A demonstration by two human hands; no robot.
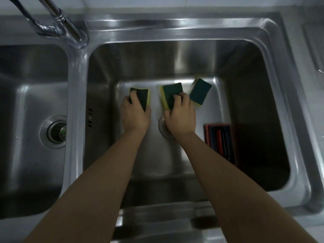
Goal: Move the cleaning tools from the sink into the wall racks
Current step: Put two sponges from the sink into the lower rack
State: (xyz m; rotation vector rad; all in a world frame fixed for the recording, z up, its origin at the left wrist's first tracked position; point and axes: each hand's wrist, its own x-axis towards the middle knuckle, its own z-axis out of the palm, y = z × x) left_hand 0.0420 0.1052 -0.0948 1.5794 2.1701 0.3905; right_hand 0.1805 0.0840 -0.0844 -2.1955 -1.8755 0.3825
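Note:
Three green-and-yellow sponges lie on the floor of the right steel sink basin (pixel 254 106). My left hand (pixel 135 114) grips the left sponge (pixel 142 96), fingers curled over its near edge. My right hand (pixel 180 118) grips the middle sponge (pixel 171 95) the same way. The third sponge (pixel 199 92) lies free just right of my right hand, tilted. A red and dark rectangular tool (pixel 220 142), perhaps a brush or scraper, rests against the basin's right side. No wall rack is in view.
The right basin's drain (pixel 162 128) is partly hidden under my right wrist. A second basin with a strainer drain (pixel 55 131) lies to the left. The chrome faucet (pixel 57 23) arches over the divider at top left. A steel draining ledge (pixel 313 50) runs along the right.

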